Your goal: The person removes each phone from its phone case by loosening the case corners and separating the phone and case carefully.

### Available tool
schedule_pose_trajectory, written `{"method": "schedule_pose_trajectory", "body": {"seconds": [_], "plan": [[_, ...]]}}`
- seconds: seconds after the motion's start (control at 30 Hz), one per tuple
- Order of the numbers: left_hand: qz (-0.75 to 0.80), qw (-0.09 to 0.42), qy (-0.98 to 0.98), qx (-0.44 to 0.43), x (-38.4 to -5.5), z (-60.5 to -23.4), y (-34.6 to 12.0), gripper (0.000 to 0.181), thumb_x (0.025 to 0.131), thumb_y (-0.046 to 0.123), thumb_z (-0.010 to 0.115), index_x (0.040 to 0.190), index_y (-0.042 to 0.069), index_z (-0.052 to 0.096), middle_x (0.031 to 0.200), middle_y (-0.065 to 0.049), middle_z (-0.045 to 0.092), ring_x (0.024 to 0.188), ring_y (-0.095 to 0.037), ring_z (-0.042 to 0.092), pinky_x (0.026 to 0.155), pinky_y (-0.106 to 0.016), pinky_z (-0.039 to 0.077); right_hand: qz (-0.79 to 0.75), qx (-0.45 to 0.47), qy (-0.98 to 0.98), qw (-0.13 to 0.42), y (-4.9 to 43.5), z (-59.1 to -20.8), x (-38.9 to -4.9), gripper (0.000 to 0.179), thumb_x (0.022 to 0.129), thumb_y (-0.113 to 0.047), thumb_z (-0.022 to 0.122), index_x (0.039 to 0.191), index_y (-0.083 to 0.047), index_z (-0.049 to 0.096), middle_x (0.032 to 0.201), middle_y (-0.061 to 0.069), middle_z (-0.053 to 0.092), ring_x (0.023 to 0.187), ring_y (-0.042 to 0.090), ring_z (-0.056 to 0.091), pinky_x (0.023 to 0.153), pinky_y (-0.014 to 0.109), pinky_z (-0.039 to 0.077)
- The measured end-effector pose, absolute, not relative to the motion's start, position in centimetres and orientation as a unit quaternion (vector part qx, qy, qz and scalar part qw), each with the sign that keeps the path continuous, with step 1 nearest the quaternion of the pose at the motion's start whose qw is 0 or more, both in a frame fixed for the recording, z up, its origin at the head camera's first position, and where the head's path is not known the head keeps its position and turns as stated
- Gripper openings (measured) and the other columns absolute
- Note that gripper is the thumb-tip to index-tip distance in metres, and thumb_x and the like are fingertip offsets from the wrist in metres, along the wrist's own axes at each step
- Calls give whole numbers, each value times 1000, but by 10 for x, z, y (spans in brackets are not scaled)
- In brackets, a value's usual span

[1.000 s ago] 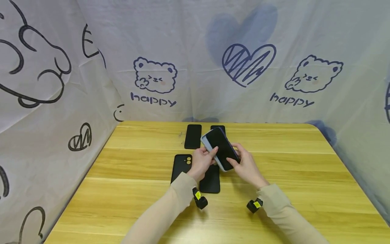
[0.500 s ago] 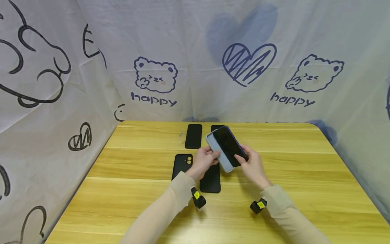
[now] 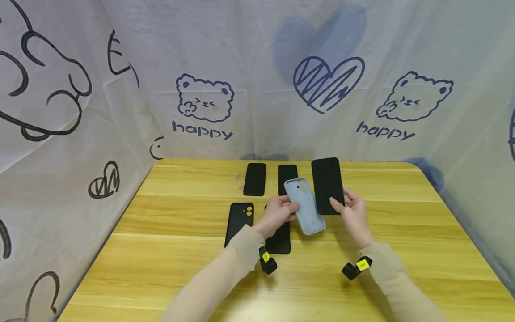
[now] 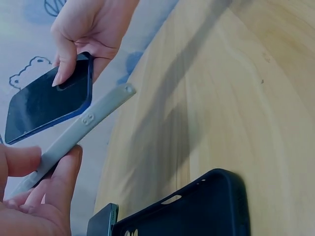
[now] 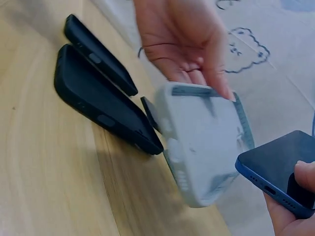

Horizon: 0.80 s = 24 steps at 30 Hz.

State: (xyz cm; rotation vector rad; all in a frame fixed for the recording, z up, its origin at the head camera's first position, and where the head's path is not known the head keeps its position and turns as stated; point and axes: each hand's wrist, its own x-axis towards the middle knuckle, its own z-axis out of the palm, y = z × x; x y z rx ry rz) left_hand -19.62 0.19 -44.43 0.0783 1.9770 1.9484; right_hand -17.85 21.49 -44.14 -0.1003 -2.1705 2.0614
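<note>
My left hand (image 3: 277,213) pinches a light blue phone case (image 3: 307,214) by its left edge, thumb on the inside. The case's hollow side faces up, and the right wrist view shows its bare inside (image 5: 206,142). My right hand (image 3: 356,217) grips a phone (image 3: 327,183) with a black screen, thumb on the glass. Its blue frame shows in the right wrist view, where the phone (image 5: 275,162) lies beside the case. Both are held above the table, the phone to the right of the case and out of it.
Two black phone cases lie on the table (image 3: 173,264), one black case (image 3: 238,221) left of the other black case (image 3: 281,241), which the left hand partly covers. Farther back lie a dark phone (image 3: 255,180) and another dark phone (image 3: 287,172), partly behind the blue case. A printed curtain (image 3: 257,89) hangs behind.
The phone, overlapping the blue case before, has come away from it to the right and turned more upright. The right hand moved right with it; the case shifted slightly right and down.
</note>
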Motion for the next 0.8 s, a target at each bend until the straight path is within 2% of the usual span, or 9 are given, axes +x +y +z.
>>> {"method": "schedule_pose_trajectory", "body": {"seconds": [0.1,0.23,0.33,0.47,0.53,0.67,0.8], "plan": [[679,195,706,44,-195,-446,7,38,102,15,59,137,-1,59,125,-16,71,116,-22,69,95,-36,58,723,-51,-688,48,223,-443,-178,49,100,-5,61,145,4,44,93,-23,70,91,-6,68,82,13,55],[662,208,718,56,-193,-449,13,34,102,13,59,133,-2,61,124,-18,71,116,-26,69,93,-36,59,769,-83,-634,18,232,-444,-177,44,100,-7,62,141,-3,45,94,-18,72,85,-2,70,71,14,56],[644,215,732,59,-192,-451,17,29,102,13,61,126,-3,64,119,-18,73,109,-26,72,90,-35,60,792,-105,-602,-2,239,-445,-177,48,100,-8,61,143,-6,41,94,-16,71,80,0,71,67,15,56],[620,227,749,60,-191,-454,22,25,101,14,62,120,-3,64,111,-18,75,97,-24,74,85,-35,61,812,-113,-573,-26,246,-445,-176,66,102,-7,58,158,-5,24,104,-15,66,88,1,71,78,17,58],[617,233,749,58,-190,-456,24,24,101,14,63,118,-3,62,108,-18,74,94,-23,74,83,-35,62,817,-115,-564,-35,248,-444,-176,71,102,-6,57,161,-5,18,109,-14,63,93,0,71,83,18,58],[615,246,747,57,-188,-458,27,20,100,13,63,112,-2,59,99,-16,73,84,-19,73,79,-34,63,821,-127,-555,-41,250,-444,-176,73,102,-5,57,162,-6,15,113,-10,59,96,0,69,86,19,58],[587,245,769,61,-186,-460,30,14,101,13,62,102,0,59,83,-9,72,64,-10,67,65,-26,61,816,-135,-561,-48,252,-444,-175,73,103,-6,55,162,-9,13,120,-9,55,97,-1,69,89,18,57]]}}
